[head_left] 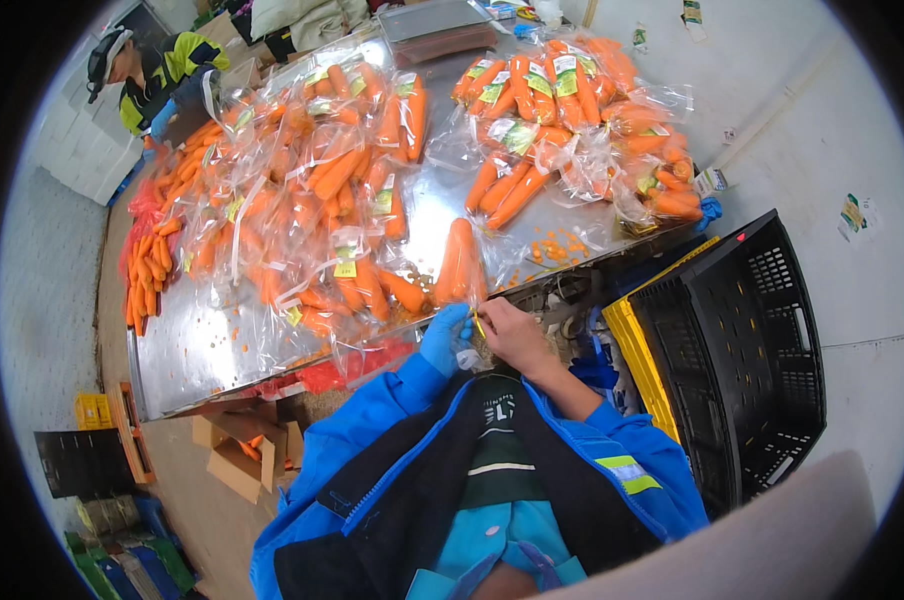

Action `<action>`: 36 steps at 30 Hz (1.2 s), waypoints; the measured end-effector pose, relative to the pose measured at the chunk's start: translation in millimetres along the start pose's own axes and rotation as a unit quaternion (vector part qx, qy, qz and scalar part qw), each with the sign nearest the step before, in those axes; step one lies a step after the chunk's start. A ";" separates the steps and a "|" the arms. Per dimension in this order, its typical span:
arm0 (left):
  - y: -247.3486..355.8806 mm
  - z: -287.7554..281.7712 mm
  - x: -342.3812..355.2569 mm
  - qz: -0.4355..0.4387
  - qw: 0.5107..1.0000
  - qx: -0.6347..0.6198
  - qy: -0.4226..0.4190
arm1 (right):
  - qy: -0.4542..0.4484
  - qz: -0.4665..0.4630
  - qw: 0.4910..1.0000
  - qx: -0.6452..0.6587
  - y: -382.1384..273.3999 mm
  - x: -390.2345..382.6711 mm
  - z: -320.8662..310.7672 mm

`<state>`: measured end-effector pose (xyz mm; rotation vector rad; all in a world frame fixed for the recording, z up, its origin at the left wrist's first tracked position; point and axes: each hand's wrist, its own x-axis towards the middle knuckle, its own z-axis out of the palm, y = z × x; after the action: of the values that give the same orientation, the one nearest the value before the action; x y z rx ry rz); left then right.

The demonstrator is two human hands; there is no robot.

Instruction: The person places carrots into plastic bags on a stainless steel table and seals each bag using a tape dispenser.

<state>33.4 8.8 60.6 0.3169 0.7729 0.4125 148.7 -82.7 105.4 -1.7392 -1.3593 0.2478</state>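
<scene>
At the near edge of the metal table, a clear plastic bag of carrots (459, 262) lies with its neck toward me. My left hand (444, 342), in a blue glove, is closed round the gathered neck of this bag. Some loose plastic film hangs below its fingers. Bare and pinched, my right hand (515, 338) is right beside it at the bag's neck. A thin yellow strip (478, 324) shows at the right fingertips. Just left of this bag lie more bagged carrots (367, 290), some with green and yellow labels.
Bagged carrots (562, 90) are piled at the table's far right, with orange scraps (560, 247) nearer. Loose carrots (150, 268) lie at the left end, near a co-worker (167, 75). Black crates (737, 350) and a yellow crate (644, 355) stand at my right, a cardboard box (242, 460) below left.
</scene>
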 end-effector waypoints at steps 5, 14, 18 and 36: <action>2.8 -3.9 -0.4 -0.010 0.996 0.084 -0.039 | -0.048 0.347 0.862 0.365 3.7 -2.2 19.0; 7.9 -14.9 -2.1 -0.049 0.997 0.053 -0.037 | 0.063 0.052 0.993 0.084 2.9 0.2 22.3; 11.2 12.1 -15.7 0.004 0.994 0.097 -0.043 | -0.031 0.432 0.823 0.366 19.7 0.7 18.6; 64.3 55.8 49.1 0.042 0.934 0.341 -0.098 | 0.023 -0.012 0.856 -0.516 159.1 367.6 -141.0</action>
<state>90.0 81.1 95.7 1.0308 0.6880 0.1728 484.7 159.6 198.8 -2.5429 -1.5973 -0.6747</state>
